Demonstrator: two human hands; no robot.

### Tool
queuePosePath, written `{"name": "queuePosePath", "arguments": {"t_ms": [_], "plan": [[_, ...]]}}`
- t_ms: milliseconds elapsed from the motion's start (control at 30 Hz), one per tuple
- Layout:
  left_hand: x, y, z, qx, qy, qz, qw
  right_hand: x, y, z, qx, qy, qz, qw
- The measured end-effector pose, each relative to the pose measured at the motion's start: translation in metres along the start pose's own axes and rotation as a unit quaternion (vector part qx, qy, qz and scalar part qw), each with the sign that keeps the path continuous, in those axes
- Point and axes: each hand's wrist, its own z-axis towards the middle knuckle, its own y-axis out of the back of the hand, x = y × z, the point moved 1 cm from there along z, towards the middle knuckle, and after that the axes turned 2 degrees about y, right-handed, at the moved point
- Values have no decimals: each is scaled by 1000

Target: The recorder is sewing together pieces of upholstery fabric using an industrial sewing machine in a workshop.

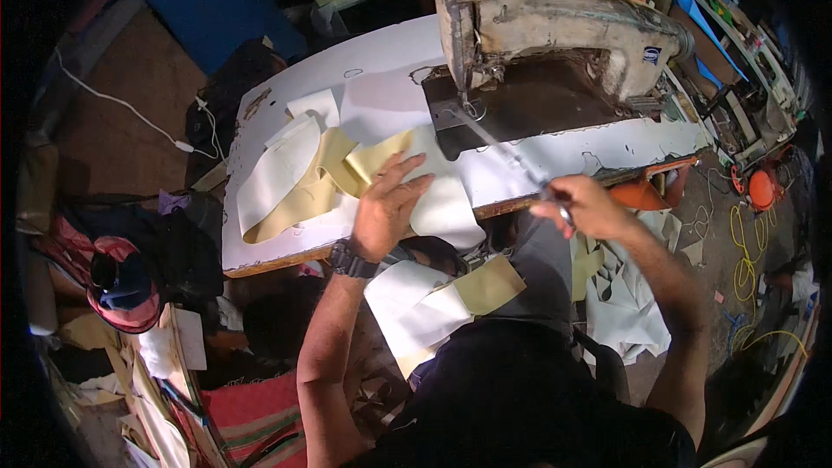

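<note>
My left hand [386, 212], with a dark watch at its wrist, rests with fingers stretched out on a cream and yellow-beige piece of sheet material [446, 199] at the table's front edge. My right hand [594, 208] is closed around the handles of long metal scissors [501, 149]. Their blades reach up and left over the white table [390, 48], the tips near the sewing machine's needle area. More curled strips of the material [282, 178] lie left of my left hand. Another cut piece [416, 308] lies across my lap.
An old, worn sewing machine [563, 22] stands at the back right of the table. White scraps [628, 312] are heaped at the lower right. A yellow cord [745, 269] lies on the floor. A white cable [130, 108] runs along the left.
</note>
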Motion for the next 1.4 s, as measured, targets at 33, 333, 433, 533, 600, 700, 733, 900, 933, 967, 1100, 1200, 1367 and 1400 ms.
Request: {"name": "queuePosePath", "arguments": {"t_ms": [33, 333, 433, 533, 600, 700, 733, 900, 933, 967, 1100, 1200, 1367, 1400], "plan": [[-9, -7, 3, -9, 13, -52, 999, 4, 14, -2, -36, -5, -77, 996], [-58, -29, -1, -81, 107, -198, 971, -17, 101, 8, -217, 79, -430, 873], [-75, -26, -3, -104, 102, -208, 967, 4, 71, 1, -281, 246, -455, 809], [-89, -15, -11, -104, 102, -207, 967, 39, 5, 11, -53, 231, -157, 959], [-96, -10, -6, -125, 90, -217, 964, 44, -23, 27, -36, 264, -159, 951], [-102, -3, -9, -136, 117, -232, 956, 36, -47, 57, 57, 219, 57, 972], [-103, 2, -14, -133, 133, -227, 956, 45, -56, 57, 46, 251, 61, 965], [-105, 35, -8, -160, 65, -183, 968, 61, -57, 44, 49, 305, 102, 946], [-101, 48, 2, -148, 19, -129, 980, 69, -53, 38, 80, 304, 115, 942], [-98, 61, 13, -151, 21, -127, 980, 78, -51, 33, 84, 305, 114, 942], [-86, 91, 65, 153, 8, -360, 920, 121, -34, 16, 32, 386, 77, 919], [-80, 121, 99, 172, -1, -264, 949, 124, -20, 32, 32, 409, 192, 891], [-110, 125, 128, 117, 37, -181, 976, 132, -42, 52, -205, 437, 114, 868], [-107, 123, 131, 72, 50, -143, 986, 128, -45, 47, -258, 487, 25, 834]]}}
